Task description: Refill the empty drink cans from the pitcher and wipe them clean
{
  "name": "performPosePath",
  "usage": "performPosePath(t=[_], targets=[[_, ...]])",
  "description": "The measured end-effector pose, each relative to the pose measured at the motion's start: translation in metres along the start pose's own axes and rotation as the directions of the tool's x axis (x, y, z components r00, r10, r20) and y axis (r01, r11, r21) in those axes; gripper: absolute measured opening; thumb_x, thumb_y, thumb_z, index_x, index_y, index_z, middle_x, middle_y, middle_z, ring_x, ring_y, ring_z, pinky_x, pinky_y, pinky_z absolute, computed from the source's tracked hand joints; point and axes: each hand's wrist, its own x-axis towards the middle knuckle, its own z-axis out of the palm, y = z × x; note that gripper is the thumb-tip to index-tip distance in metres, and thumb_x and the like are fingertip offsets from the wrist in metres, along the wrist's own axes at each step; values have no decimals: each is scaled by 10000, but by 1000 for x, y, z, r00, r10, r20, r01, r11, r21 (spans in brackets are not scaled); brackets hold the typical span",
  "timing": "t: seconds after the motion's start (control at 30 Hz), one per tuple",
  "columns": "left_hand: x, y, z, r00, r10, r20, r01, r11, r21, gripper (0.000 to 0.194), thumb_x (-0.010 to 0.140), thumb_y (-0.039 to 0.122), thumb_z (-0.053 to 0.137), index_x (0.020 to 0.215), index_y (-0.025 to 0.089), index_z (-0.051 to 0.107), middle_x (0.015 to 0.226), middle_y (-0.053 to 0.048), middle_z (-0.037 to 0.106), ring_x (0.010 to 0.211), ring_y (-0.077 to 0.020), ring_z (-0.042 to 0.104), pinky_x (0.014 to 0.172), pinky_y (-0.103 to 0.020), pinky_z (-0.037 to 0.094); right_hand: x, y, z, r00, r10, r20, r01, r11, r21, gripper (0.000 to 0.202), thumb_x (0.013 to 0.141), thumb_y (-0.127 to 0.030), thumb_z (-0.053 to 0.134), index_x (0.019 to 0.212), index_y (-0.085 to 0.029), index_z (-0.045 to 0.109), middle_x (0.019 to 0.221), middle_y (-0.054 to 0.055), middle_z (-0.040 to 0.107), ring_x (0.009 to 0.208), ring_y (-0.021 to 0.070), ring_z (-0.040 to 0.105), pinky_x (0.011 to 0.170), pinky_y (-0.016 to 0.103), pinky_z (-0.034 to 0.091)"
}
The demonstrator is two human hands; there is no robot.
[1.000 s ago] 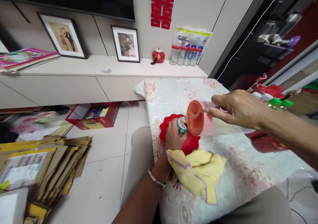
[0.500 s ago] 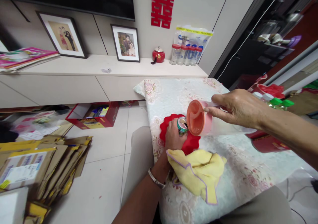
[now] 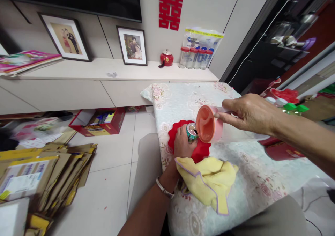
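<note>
My left hand (image 3: pixel 182 141) is wrapped around a small green drink can (image 3: pixel 192 132), which stands upright with its opened top facing up. Under it lies a red scalloped mat (image 3: pixel 201 153). To the right, my right hand (image 3: pixel 243 113) grips the handle of a translucent pitcher with a pink top (image 3: pixel 210 124). The pitcher is tilted on its side, its mouth turned left and close against the can's rim. Whether liquid is flowing cannot be made out. A crumpled yellow cloth (image 3: pixel 211 180) with purple edging lies just in front of the mat.
A floral tablecloth (image 3: pixel 180 103) covers the table. Behind it, a white cabinet (image 3: pixel 86 68) carries framed photos, a red pot (image 3: pixel 166 58) and glass jars (image 3: pixel 193 58). Green-capped bottles (image 3: pixel 290 107) and a red container (image 3: pixel 284 150) stand right. Flattened cardboard (image 3: pixel 65 173) is stacked on the left floor.
</note>
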Motion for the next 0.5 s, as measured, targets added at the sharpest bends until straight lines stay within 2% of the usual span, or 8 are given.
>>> performPosePath(t=[0.17, 0.5], targets=[[0, -1, 1, 999, 29, -24, -29, 1000, -11, 535, 763, 184, 775, 1252, 267, 574, 1228, -89, 684, 1214, -310, 632, 988, -408, 532, 0, 0, 0, 1000, -8, 0, 8, 1000, -4, 462, 935, -618, 336, 687, -230, 381, 539, -16, 344, 522, 127, 280, 596, 317, 181], [-1, 0, 1, 1000, 12, -23, -12, 1000, 2, 521, 775, 182, 770, 1241, 279, 559, 1228, -84, 678, 1208, -309, 636, 985, -415, 540, 0, 2, 0, 999, -36, -15, 36, 999, -9, 456, 958, -589, 367, 684, -227, 408, 534, -22, 336, 514, 123, 275, 589, 315, 181]])
